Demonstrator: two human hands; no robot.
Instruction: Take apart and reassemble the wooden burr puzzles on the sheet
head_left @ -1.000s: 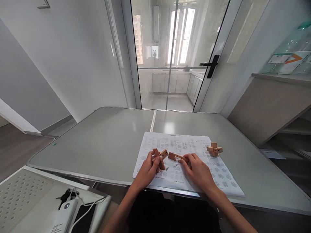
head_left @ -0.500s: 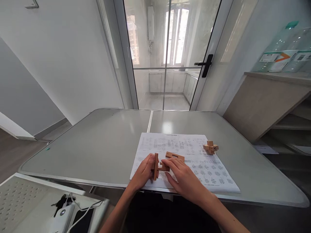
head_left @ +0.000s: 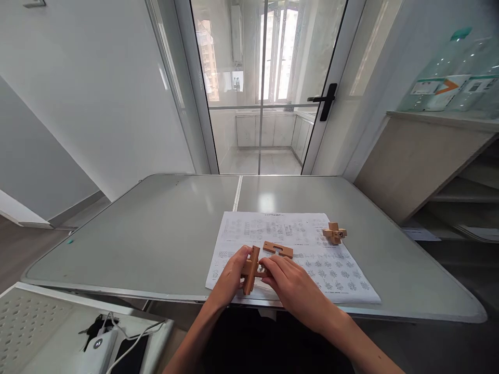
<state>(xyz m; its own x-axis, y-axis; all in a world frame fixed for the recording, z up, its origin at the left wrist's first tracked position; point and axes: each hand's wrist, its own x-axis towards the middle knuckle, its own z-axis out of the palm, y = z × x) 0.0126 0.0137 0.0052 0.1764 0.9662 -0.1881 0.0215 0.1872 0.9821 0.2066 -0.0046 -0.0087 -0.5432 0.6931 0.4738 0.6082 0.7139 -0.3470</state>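
My left hand (head_left: 230, 278) and my right hand (head_left: 292, 288) both grip two crossed wooden puzzle bars (head_left: 251, 269), held together just above a printed instruction sheet (head_left: 331, 275). One bar stands upright and the other runs sideways through it. A loose notched wooden bar (head_left: 278, 249) lies on the sheet just beyond my right fingers. Farther right on the sheet sits an assembled wooden cross puzzle (head_left: 334, 233).
The sheet lies on a grey folding table (head_left: 156, 234) with a seam down its middle. At lower left a white perforated surface (head_left: 35, 322) carries a power bank (head_left: 97, 350), cables and keys. A shelf unit (head_left: 436, 161) stands right; a glass door (head_left: 265, 88) is behind.
My right hand let go of the loose bar and joined my left hand on the crossed pieces. The crossed pieces turned more upright and came nearer the table's front edge.
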